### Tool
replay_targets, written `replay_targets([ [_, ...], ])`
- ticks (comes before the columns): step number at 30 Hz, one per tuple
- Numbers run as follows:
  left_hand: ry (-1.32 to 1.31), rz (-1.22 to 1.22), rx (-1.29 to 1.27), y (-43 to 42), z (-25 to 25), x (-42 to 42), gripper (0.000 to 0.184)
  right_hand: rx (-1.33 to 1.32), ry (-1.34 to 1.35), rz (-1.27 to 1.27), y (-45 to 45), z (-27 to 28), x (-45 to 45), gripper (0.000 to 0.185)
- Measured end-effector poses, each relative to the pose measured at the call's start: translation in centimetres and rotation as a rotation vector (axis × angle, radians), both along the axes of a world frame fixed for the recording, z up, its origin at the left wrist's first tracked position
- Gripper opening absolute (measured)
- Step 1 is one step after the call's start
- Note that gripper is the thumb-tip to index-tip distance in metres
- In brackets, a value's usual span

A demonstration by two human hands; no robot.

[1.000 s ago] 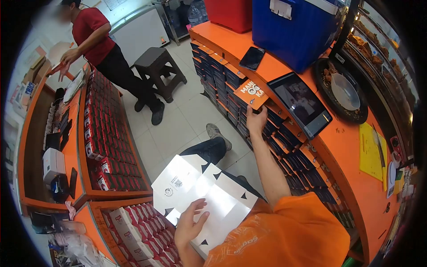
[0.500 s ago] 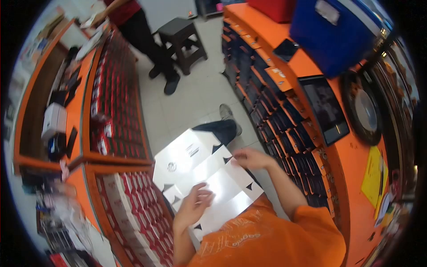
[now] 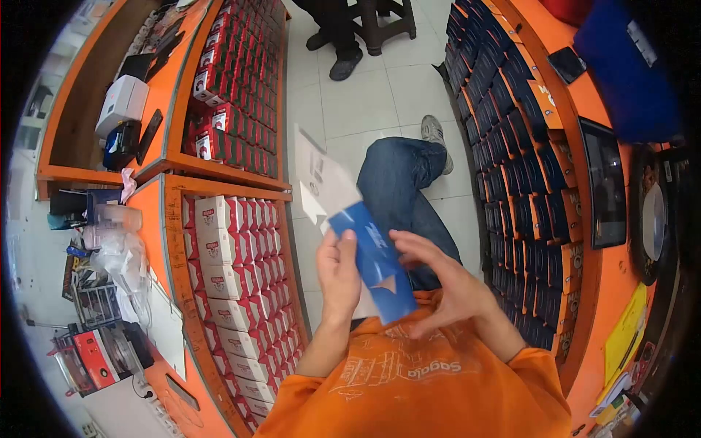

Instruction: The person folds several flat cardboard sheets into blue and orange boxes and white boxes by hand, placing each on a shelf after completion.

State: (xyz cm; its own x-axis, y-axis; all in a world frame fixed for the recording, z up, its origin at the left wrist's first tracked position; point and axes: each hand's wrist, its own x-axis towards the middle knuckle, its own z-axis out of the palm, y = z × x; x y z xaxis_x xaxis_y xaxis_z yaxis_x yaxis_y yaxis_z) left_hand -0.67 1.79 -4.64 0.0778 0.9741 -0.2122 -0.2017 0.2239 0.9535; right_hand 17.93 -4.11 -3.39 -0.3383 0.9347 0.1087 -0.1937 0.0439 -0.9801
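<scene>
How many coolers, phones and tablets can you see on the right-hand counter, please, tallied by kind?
Coolers: 2 (one blue, one red, partly in view)
Phone: 1
Tablet: 1
Total: 4

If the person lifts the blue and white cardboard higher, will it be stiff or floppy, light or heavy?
The cardboard is probably light: it looks thin and hollow of contents, and the left hand grips it near one edge. It will likely hinge at its folds, since its panels lie at different angles. Each panel looks fairly flat, so it should stay rather stiff between folds.
</scene>
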Motion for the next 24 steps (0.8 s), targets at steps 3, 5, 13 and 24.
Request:
replay_targets([
  [3,-0.078,0.012,0.076,1.2,0.8,0.3,0.023,0.544,-0.415,-0.466,-0.2,-0.3,-0.8,0.035],
  [5,-0.196,-0.065,0.113,1.5,1.2,0.3,0.026,0.599,-0.489,-0.588,0.0,-0.2,-0.7,0.033],
  [13,0.028,-0.022,0.310,-0.2,2.5,2.4,0.049,0.607,-0.642,-0.782,1.9,1.1,-0.1,0.016],
  [24,0.245,-0.050,0.398,-0.8,2.6,3.0,0.038,0.748,-0.825,-0.538,2.7,2.4,0.0,0.024],
])
